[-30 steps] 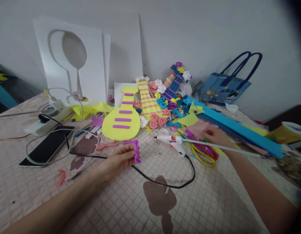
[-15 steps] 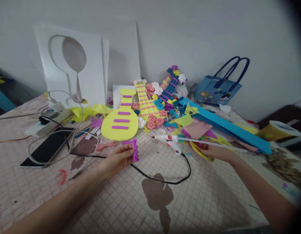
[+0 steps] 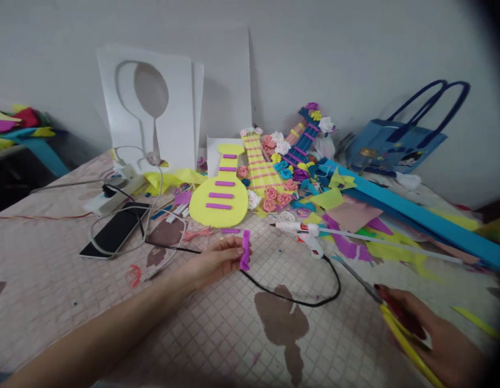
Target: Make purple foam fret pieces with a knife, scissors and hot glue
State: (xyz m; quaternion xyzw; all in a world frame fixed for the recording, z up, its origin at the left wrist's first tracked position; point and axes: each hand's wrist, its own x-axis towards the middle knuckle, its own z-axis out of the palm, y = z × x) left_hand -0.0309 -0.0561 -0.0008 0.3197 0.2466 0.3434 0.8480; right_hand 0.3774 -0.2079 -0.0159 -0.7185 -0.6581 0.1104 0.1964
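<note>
Between the thumb and fingers of my left hand [image 3: 219,260] is a twisted strip of purple crepe paper [image 3: 245,250], held upright over the table. My right hand [image 3: 427,328], at the lower right, grips scissors [image 3: 371,291] by their yellow and dark red handles, blades pointing up and left. Just beyond my left hand lies a short purple strip [image 3: 231,231]. A yellow guitar-shaped cutout [image 3: 218,205] with several purple bars across it rests behind that. The white hot glue gun [image 3: 306,231] lies between my hands, a long glue stick in its back.
A black phone [image 3: 114,229] and a power strip [image 3: 112,196] with looping cables lie at left. White boards [image 3: 177,118] lean on the wall. Decorated guitar shapes [image 3: 266,167], paper scraps [image 3: 355,207], a long blue paper strip [image 3: 411,207] and a blue bag [image 3: 395,145] stand behind.
My right hand has lifted the scissors from the scraps beside the glue gun and brought them nearer, to the lower right. My left hand still holds the purple strip. The view has turned left.
</note>
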